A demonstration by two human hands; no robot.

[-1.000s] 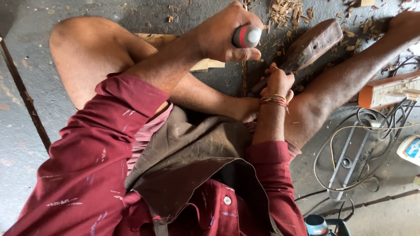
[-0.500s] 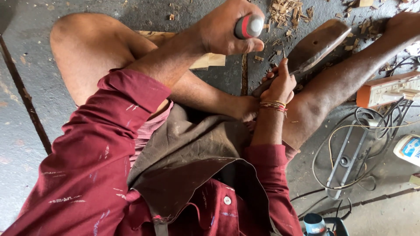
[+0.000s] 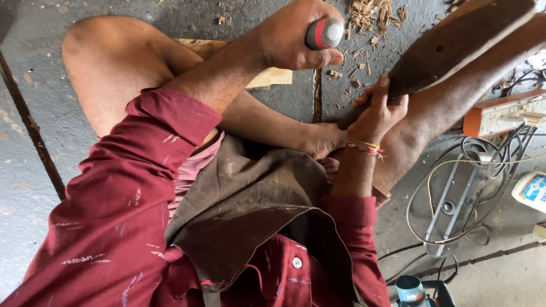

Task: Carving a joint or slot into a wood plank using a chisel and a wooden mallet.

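Observation:
I sit on a grey floor with my legs crossed. My left hand (image 3: pixel 293 34) is closed around a tool with a red and grey handle (image 3: pixel 325 33), held above a scatter of wood chips (image 3: pixel 369 14). My right hand (image 3: pixel 378 113), a thread band at its wrist, grips the near end of a dark wooden piece (image 3: pixel 455 40). That piece slants up to the top right over my right leg. The tool's blade is hidden behind my hand.
A pale wooden board (image 3: pixel 273 77) lies under my left forearm. An orange and white power strip (image 3: pixel 506 113), tangled cables (image 3: pixel 472 170) and a white bottle (image 3: pixel 532 190) sit at the right. A blue power tool (image 3: pixel 412 290) is at the bottom edge, a dark rod (image 3: pixel 31 131) at the left.
The dark wooden piece has lifted and now fills more of the top right corner. My right hand rose with it. My left hand with the tool has edged upward.

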